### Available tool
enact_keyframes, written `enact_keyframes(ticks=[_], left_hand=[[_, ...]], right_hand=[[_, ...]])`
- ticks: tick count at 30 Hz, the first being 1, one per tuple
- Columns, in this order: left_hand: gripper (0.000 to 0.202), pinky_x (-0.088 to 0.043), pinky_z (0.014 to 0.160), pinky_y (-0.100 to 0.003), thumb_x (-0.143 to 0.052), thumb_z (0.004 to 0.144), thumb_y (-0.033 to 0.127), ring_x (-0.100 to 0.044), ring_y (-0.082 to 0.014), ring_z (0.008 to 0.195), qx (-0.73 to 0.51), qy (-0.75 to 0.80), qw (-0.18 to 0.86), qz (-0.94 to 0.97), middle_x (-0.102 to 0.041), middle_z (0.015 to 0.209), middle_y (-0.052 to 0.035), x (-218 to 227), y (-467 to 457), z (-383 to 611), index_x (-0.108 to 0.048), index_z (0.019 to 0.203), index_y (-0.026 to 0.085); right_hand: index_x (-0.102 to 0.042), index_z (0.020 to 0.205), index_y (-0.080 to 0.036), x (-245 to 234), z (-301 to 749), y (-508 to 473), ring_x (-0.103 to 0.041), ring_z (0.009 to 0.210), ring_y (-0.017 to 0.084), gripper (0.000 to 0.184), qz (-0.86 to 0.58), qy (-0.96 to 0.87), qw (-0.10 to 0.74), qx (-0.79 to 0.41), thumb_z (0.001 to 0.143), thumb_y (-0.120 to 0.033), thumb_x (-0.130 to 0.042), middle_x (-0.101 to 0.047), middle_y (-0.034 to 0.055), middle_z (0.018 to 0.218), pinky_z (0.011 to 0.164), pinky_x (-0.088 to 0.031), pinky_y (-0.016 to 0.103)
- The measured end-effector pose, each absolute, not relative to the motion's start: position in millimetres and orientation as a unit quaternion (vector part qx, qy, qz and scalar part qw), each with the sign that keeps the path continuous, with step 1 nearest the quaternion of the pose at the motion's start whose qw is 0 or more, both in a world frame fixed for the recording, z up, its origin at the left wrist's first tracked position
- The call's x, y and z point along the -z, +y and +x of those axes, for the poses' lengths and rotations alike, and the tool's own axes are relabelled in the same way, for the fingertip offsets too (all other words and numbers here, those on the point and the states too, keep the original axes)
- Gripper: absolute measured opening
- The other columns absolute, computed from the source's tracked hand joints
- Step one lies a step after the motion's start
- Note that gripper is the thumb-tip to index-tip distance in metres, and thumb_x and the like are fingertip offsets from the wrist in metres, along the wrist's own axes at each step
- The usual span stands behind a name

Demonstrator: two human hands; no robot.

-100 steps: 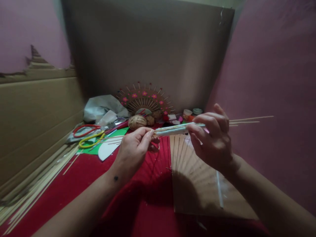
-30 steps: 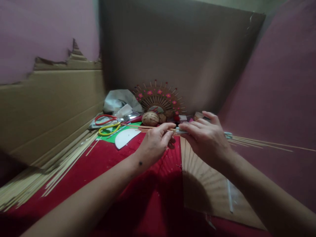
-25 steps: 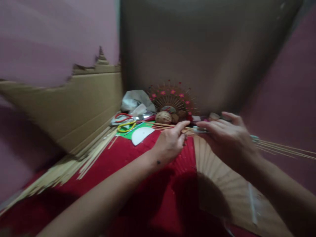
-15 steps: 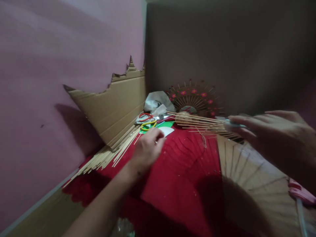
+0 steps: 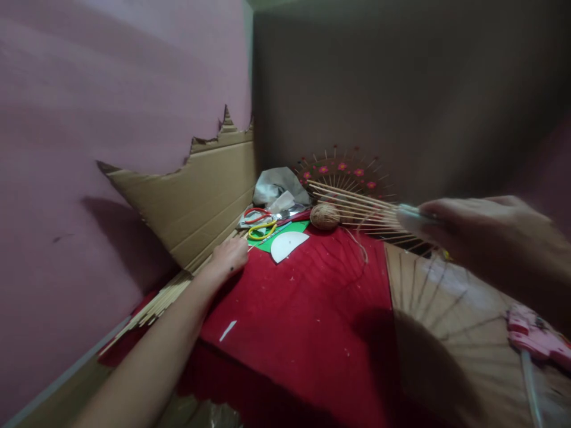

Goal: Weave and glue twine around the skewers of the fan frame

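My right hand [image 5: 486, 241] is closed round a bundle of thin bamboo sticks [image 5: 357, 211] held by a pale sleeve, the sticks fanning out to the left above the red cloth [image 5: 307, 309]. A strand of twine [image 5: 359, 244] hangs from the bundle. My left hand [image 5: 228, 257] reaches out to the left and rests on the pile of loose bamboo sticks [image 5: 173, 294] along the cardboard wall; its fingers are curled down onto the pile, and whether they grip a stick is hidden.
A ball of twine [image 5: 325, 216], red and yellow scissors [image 5: 259, 223], a white half-disc [image 5: 288, 245] on green paper, a crumpled bag [image 5: 277, 184] and a flowered stick fan [image 5: 341, 175] lie at the back. A cardboard fan template [image 5: 446, 309] and a pink glue gun [image 5: 535, 339] lie at right.
My left hand has let go of the stick bundle and moved left to the loose stick pile. The right hand keeps the bundle, now raised. The view has swung left.
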State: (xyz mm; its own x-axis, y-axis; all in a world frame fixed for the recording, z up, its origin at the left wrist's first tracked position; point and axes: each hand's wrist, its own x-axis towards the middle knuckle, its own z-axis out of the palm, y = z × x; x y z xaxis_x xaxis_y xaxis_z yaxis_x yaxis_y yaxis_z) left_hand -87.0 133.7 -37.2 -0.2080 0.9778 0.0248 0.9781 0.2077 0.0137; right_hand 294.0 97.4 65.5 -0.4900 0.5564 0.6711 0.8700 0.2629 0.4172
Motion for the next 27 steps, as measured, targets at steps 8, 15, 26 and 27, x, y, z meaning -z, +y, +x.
enact_keyframes(ticks=[8, 15, 26, 27], left_hand=[[0.051, -0.043, 0.06, -0.027, -0.04, 0.08, 0.025, -0.061, -0.0189, 0.066, 0.131, -0.713, -0.032, -0.688, -0.063, 0.077, -0.0035, 17, 101, -77, -0.041, 0.13, 0.019], [0.029, -0.043, 0.055, -0.023, -0.047, 0.085, 0.035, -0.053, -0.0129, 0.059, 0.345, -0.455, -0.274, -0.774, -0.059, 0.066, -0.0011, -37, 74, -20, -0.065, 0.102, 0.02], [0.016, -0.048, 0.066, -0.026, -0.058, 0.083, 0.026, -0.058, -0.0136, 0.065, 0.509, -0.263, -0.161, -0.804, -0.065, 0.067, -0.0011, -75, 84, 69, -0.074, 0.084, 0.026], [0.017, -0.048, 0.066, -0.026, -0.057, 0.083, 0.027, -0.058, -0.0135, 0.065, 0.509, -0.261, -0.17, -0.802, -0.066, 0.069, -0.0017, -78, 87, 75, -0.074, 0.079, 0.024]], right_hand=[[-0.064, 0.098, -0.023, -54, 290, 96, -0.062, 0.068, 0.021, 0.014, -0.454, -0.747, 0.219, 0.433, 0.087, -0.026, -0.055, -0.07, 0.0004, 0.078, 0.067, -0.033, 0.031], [-0.064, 0.087, -0.016, -50, 282, 95, -0.061, 0.071, 0.02, 0.007, -0.511, -0.736, 0.229, 0.381, 0.084, -0.022, -0.06, -0.069, 0.0015, 0.077, 0.075, -0.031, 0.031], [-0.063, 0.103, -0.022, -43, 273, 86, -0.054, 0.081, 0.021, 0.017, -0.527, -0.736, 0.227, 0.358, 0.089, -0.021, -0.052, -0.065, 0.003, 0.083, 0.082, -0.028, 0.034], [-0.063, 0.104, -0.02, -42, 273, 88, -0.054, 0.082, 0.021, 0.018, -0.526, -0.735, 0.231, 0.36, 0.09, -0.02, -0.051, -0.065, 0.0039, 0.085, 0.083, -0.028, 0.034]])
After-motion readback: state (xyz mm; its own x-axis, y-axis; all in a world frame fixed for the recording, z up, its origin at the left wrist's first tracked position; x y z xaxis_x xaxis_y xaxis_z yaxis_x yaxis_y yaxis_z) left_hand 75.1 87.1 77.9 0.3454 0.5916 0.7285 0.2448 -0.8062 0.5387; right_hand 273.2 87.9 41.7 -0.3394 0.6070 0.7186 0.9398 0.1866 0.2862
